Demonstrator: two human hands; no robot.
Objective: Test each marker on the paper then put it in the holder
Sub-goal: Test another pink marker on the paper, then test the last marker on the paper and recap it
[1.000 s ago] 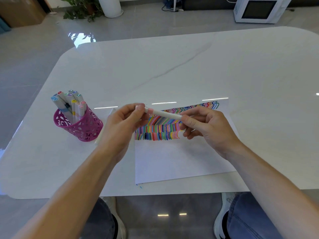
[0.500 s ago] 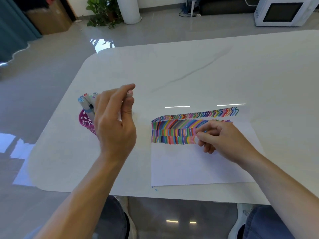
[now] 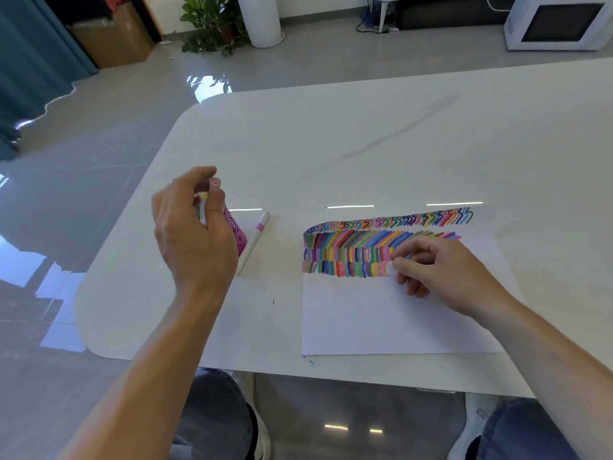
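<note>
A white marble-look table [image 3: 381, 134] with rounded corners and a faint grey vein stands on a glossy grey tiled floor [image 3: 83, 180] that mirrors bright light. Along the far side sit a cardboard box [image 3: 112, 41], a leafy potted plant [image 3: 212, 21] beside a white cylindrical column base [image 3: 262, 18], and a white microwave [image 3: 560, 21]. A teal curtain [image 3: 30, 54] hangs at the left edge.

The left hand [image 3: 195, 234] hid most of the pink holder [image 3: 236, 231] and its markers; whatever the right hand [image 3: 441, 270] pinched stayed unclear.
</note>
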